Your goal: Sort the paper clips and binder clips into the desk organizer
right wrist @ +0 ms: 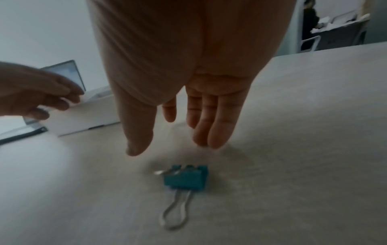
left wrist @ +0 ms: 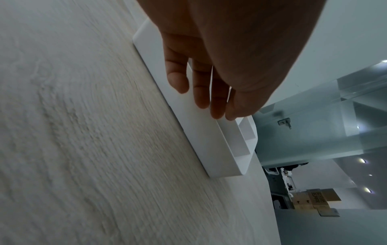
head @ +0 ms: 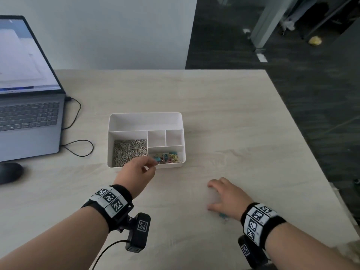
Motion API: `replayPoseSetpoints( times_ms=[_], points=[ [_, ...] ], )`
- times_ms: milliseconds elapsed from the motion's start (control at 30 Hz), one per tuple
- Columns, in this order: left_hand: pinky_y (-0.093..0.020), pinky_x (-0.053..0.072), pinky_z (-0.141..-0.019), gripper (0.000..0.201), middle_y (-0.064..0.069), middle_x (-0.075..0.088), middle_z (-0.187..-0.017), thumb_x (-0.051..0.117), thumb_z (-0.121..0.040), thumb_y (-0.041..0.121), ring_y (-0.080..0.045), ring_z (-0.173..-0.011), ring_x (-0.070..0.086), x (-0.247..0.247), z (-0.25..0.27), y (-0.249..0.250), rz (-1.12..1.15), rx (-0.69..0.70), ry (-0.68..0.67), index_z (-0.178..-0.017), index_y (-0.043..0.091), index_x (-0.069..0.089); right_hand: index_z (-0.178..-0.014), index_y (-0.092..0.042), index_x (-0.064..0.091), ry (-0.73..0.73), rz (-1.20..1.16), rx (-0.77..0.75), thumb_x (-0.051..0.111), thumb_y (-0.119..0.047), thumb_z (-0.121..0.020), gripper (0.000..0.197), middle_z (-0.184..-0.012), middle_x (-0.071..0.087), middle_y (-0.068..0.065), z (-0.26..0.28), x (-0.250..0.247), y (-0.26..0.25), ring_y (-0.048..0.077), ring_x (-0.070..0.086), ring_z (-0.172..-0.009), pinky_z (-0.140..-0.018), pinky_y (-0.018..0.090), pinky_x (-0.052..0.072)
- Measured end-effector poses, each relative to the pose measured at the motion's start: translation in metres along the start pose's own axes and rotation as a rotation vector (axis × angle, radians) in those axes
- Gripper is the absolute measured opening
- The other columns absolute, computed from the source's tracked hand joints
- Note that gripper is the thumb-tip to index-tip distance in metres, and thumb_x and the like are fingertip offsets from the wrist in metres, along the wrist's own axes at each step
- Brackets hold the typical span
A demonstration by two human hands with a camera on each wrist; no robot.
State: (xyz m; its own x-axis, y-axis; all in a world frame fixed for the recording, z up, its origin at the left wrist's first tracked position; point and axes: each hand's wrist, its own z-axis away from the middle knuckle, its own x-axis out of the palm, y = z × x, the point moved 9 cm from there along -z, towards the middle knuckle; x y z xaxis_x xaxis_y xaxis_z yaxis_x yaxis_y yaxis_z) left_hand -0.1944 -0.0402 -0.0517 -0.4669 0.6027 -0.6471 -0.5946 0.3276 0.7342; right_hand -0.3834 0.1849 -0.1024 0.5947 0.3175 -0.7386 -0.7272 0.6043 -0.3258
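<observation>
A white desk organizer point(head: 145, 114) stands mid-table. Its front left compartment holds a heap of silver paper clips point(head: 129, 152); the front right one holds several coloured binder clips point(head: 167, 157). My left hand point(head: 151, 165) hovers at the organizer's front wall point(left wrist: 201, 137), fingers point(left wrist: 201, 92) loosely extended with nothing seen between them. My right hand point(head: 211, 195) is palm-down over the table to the right, fingers straight. A teal binder clip point(right wrist: 185, 179) with silver handles lies on the table just under it, near the wrist point(head: 223, 217), untouched.
An open laptop point(head: 29, 114) sits at the left with a black cable point(head: 78, 145) looping toward the organizer and a dark mouse point(head: 9, 172) in front. The table's right edge point(head: 303, 145) drops to dark carpet.
</observation>
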Motion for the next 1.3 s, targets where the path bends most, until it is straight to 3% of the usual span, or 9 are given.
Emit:
replayPoseSetpoints(
  times_ms=[267,400,500,600,833,1000,1067,1200,1300],
  points=[
    [-0.023,0.045,-0.068,0.012,0.016,0.067,-0.084,0.064,-0.087,0.020,-0.004,-0.069,0.060,-0.011,0.004,-0.012,0.030,-0.070,0.027,-0.089,0.031,0.069,-0.113,-0.040,0.044,-0.071,0.225,-0.081,0.066,-0.080,-0.054,0.075,-0.111,0.043,-0.014,0.013,0.007,-0.004,0.012,0.054,-0.093,-0.077,0.033,0.049],
    [-0.023,0.044,-0.064,0.013,0.016,0.066,-0.081,0.063,-0.088,0.020,-0.005,-0.065,0.059,-0.013,0.005,-0.017,0.035,-0.098,0.034,-0.089,0.031,0.069,-0.111,-0.032,0.045,-0.300,0.367,-0.202,0.077,-0.067,-0.056,0.073,-0.112,0.044,-0.008,0.029,0.027,-0.002,0.022,0.056,-0.083,-0.069,0.035,0.046],
    [-0.022,0.043,-0.063,0.012,0.017,0.066,-0.082,0.063,-0.088,0.020,-0.005,-0.066,0.059,-0.010,0.004,-0.015,0.038,-0.102,0.026,-0.089,0.031,0.068,-0.112,-0.028,0.047,-0.353,0.425,-0.303,0.072,-0.044,-0.073,0.049,-0.115,0.044,0.000,0.036,0.042,-0.009,0.029,0.056,-0.085,-0.067,0.033,0.039],
    [-0.023,0.044,-0.063,0.012,0.017,0.067,-0.082,0.063,-0.088,0.021,-0.007,-0.067,0.060,-0.010,0.004,-0.015,0.047,-0.113,0.024,-0.089,0.031,0.069,-0.102,-0.020,0.055,-0.289,0.370,-0.351,0.056,-0.025,-0.085,0.017,-0.111,0.050,0.005,0.030,0.041,-0.022,0.033,0.058,-0.090,-0.071,0.036,0.041],
    [-0.021,0.044,-0.063,0.014,0.015,0.068,-0.084,0.062,-0.088,0.021,-0.007,-0.066,0.061,-0.024,0.010,-0.022,0.061,-0.134,0.060,-0.089,0.033,0.069,-0.088,-0.016,0.065,0.012,-0.103,-0.275,0.061,-0.014,-0.078,0.010,-0.097,0.056,0.001,-0.010,-0.001,-0.075,0.019,0.057,-0.081,-0.077,0.030,0.047],
    [-0.023,0.041,-0.062,0.014,0.015,0.062,-0.074,0.063,-0.087,0.018,-0.005,-0.062,0.056,-0.043,0.018,-0.028,0.051,-0.178,0.129,-0.088,0.031,0.070,-0.093,-0.024,0.065,0.238,-0.492,-0.185,0.063,-0.014,-0.088,0.012,-0.083,0.061,-0.008,-0.033,-0.049,-0.114,0.008,0.055,-0.061,-0.054,0.018,0.043],
    [-0.024,0.042,-0.067,0.016,0.013,0.063,-0.082,0.063,-0.087,0.019,-0.004,-0.068,0.057,-0.051,0.020,-0.032,0.052,-0.178,0.154,-0.087,0.033,0.068,-0.095,-0.026,0.065,0.294,-0.640,-0.151,0.063,-0.016,-0.091,0.012,-0.086,0.065,-0.006,-0.042,-0.063,-0.122,0.011,0.060,-0.056,-0.051,0.024,0.051],
    [-0.027,0.045,-0.083,0.020,0.006,0.057,-0.101,0.065,-0.085,0.016,-0.010,-0.085,0.057,-0.062,0.023,-0.036,0.031,-0.148,0.208,-0.093,0.035,0.065,-0.114,-0.026,0.064,0.296,-0.736,-0.140,0.063,-0.019,-0.092,0.024,-0.115,0.063,-0.013,-0.057,-0.075,-0.133,0.017,0.071,-0.070,-0.065,0.037,0.062],
    [-0.034,0.044,-0.100,0.031,0.002,0.048,-0.112,0.068,-0.081,0.015,-0.017,-0.101,0.055,-0.075,0.023,-0.050,0.031,-0.231,0.315,-0.111,0.023,0.064,-0.121,-0.026,0.061,0.318,-0.613,-0.131,0.060,-0.021,-0.094,0.027,-0.117,0.061,-0.012,-0.058,-0.073,-0.127,0.013,0.067,-0.075,-0.066,0.028,0.058]
  ],
)
